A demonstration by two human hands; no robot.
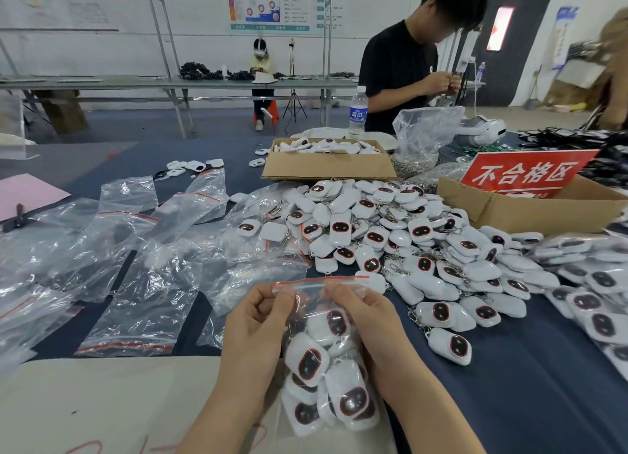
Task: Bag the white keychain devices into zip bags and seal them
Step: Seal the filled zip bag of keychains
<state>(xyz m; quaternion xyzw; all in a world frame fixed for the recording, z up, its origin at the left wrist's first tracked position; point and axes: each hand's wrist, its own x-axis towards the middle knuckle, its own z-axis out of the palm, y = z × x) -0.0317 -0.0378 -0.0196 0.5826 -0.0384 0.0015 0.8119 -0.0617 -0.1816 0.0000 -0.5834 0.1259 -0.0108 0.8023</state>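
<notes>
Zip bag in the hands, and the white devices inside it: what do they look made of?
Zip bag: thin clear plastic film, glossy; it crinkles, shows glare and carries a red seal strip. Keychain devices: probably hard moulded plastic, smooth white shells, each with a dark shiny oval window rimmed in red.

The left hand (258, 317) and right hand (360, 314) pinch the top edge of a clear plastic zip bag (339, 348). The bag extends from the grip toward the person, with white plastic keychain devices (307, 363) inside it. Left of the grip, empty clear zip bags (136, 277) lie spread on the dark blue table cloth (543, 368). Beyond the grip and to its right sits a heap of loose white devices (390, 236). Behind that heap stands a brown cardboard box (328, 168) holding more devices, with a clear plastic water bottle (358, 114) behind it. Far right of the grip, a second cardboard box (530, 212) holds a red sign (525, 173).
</notes>
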